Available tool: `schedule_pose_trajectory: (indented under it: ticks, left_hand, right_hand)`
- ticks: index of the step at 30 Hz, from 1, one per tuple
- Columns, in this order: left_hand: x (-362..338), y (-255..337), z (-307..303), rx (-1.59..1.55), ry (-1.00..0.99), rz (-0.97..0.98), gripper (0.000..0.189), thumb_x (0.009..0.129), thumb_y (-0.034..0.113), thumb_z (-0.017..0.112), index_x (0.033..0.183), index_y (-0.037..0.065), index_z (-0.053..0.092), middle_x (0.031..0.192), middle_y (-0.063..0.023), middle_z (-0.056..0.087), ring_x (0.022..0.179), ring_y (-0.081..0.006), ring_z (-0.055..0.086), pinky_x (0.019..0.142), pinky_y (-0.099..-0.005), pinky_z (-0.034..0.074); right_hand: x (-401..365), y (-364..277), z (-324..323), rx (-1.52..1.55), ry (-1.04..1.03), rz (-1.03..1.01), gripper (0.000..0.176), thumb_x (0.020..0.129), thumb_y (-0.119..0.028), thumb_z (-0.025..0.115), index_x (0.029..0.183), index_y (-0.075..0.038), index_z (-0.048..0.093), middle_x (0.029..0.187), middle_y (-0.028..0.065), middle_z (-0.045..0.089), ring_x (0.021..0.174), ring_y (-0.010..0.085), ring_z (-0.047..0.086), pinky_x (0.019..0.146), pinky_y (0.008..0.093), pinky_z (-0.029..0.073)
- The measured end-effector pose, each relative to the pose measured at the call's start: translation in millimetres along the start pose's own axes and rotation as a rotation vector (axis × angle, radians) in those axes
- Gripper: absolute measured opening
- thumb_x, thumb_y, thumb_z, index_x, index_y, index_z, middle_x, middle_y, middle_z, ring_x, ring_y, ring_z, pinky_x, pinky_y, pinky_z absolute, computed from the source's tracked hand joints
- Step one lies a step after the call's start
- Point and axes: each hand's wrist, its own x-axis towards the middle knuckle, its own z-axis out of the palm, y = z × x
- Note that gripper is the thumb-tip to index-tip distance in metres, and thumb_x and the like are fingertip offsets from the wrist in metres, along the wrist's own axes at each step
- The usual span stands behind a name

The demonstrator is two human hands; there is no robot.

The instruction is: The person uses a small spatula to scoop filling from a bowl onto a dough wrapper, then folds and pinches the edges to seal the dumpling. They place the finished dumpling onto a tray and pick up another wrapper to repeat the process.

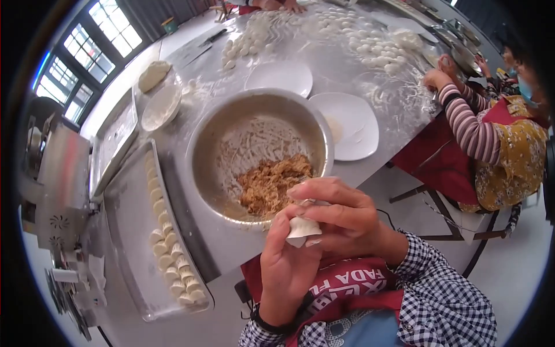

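Both my hands are pressed together around a white dumpling (302, 228) in front of my chest. My left hand (283, 266) cups it from below. My right hand (341, 217) pinches its top edge with fingers folded over. Just beyond my hands stands a large metal bowl (199, 139) holding brown minced filling (272, 182) at its near side.
A metal tray (133, 225) at the left carries a row of several finished dumplings (167, 254). Two white plates (352, 124) and a dough lump (153, 74) lie past the bowl. A person in a striped sleeve (468, 127) works at the right; more dumplings (376, 52) cover the far table.
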Motion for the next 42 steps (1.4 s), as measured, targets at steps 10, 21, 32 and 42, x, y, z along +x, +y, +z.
schedule_pose_trajectory:
  ticks: [10, 21, 32, 42]
  left_hand:
    - [0, 1, 4, -0.004, 0.155, -0.094, 0.030, 0.095, 0.023, 0.037, 0.118, 0.007, 0.044, 0.114, -0.0041, 0.050, 0.104, -0.0136, 0.048, 0.083, -0.0279, 0.042]
    - [-2, -2, -2, -0.026, 0.011, -0.071, 0.030, 0.094, 0.022, 0.038, 0.119, 0.006, 0.044, 0.113, -0.0047, 0.051, 0.104, -0.0136, 0.050, 0.084, -0.0301, 0.044]
    - [-10, -2, 6, 0.203, 0.081, -0.005, 0.039, 0.095, 0.027, 0.032, 0.118, -0.001, 0.045, 0.113, -0.0090, 0.052, 0.104, -0.0165, 0.050, 0.086, -0.0316, 0.042]
    - [-8, 1, 14, 0.429, 0.034, -0.057, 0.049, 0.095, 0.035, 0.026, 0.120, -0.004, 0.042, 0.117, -0.0151, 0.050, 0.106, -0.0235, 0.051, 0.087, -0.0378, 0.045]
  right_hand:
    - [9, 2, -4, -0.147, -0.178, -0.167, 0.024, 0.071, -0.016, 0.068, 0.089, -0.001, 0.064, 0.110, 0.0127, 0.059, 0.101, 0.0317, 0.056, 0.083, 0.0399, 0.046]
    - [9, 0, -3, -0.048, -0.124, -0.059, 0.025, 0.066, -0.012, 0.068, 0.088, -0.002, 0.064, 0.106, 0.0121, 0.061, 0.100, 0.0303, 0.055, 0.083, 0.0387, 0.045]
    - [6, -8, -11, 0.099, -0.195, 0.045, 0.019, 0.063, -0.008, 0.071, 0.079, -0.003, 0.062, 0.102, 0.0139, 0.061, 0.099, 0.0301, 0.056, 0.083, 0.0381, 0.045]
    - [8, -11, -18, 0.138, -0.225, 0.102, 0.019, 0.063, -0.010, 0.072, 0.078, -0.004, 0.063, 0.103, 0.0158, 0.060, 0.101, 0.0326, 0.055, 0.083, 0.0391, 0.046]
